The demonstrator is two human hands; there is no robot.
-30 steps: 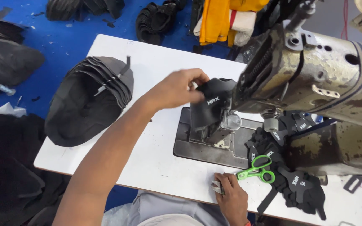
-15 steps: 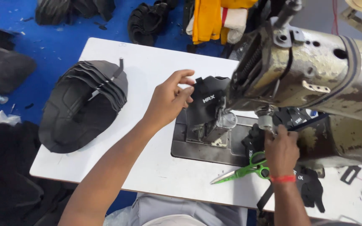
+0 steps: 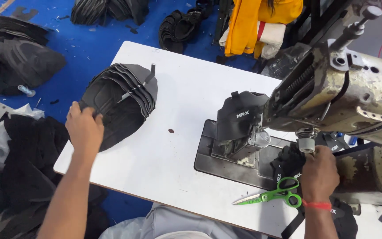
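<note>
Head view: my left hand (image 3: 84,128) rests fingers curled on the stack of black fabric pieces (image 3: 120,102) near the surface's (image 3: 177,88) left edge; I'd peel only the top piece. My right hand (image 3: 318,173), grip closed on black fabric (image 3: 288,161) beside the sewing machine (image 3: 345,93), should hold steady.

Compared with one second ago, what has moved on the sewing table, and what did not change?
The left hand let go of the black piece on the machine and went left to the stack of black pieces, fingers now on its edge. The right hand rose from the table's front edge to below the sewing machine head. The green scissors, stack and mounted piece stayed in place.
</note>
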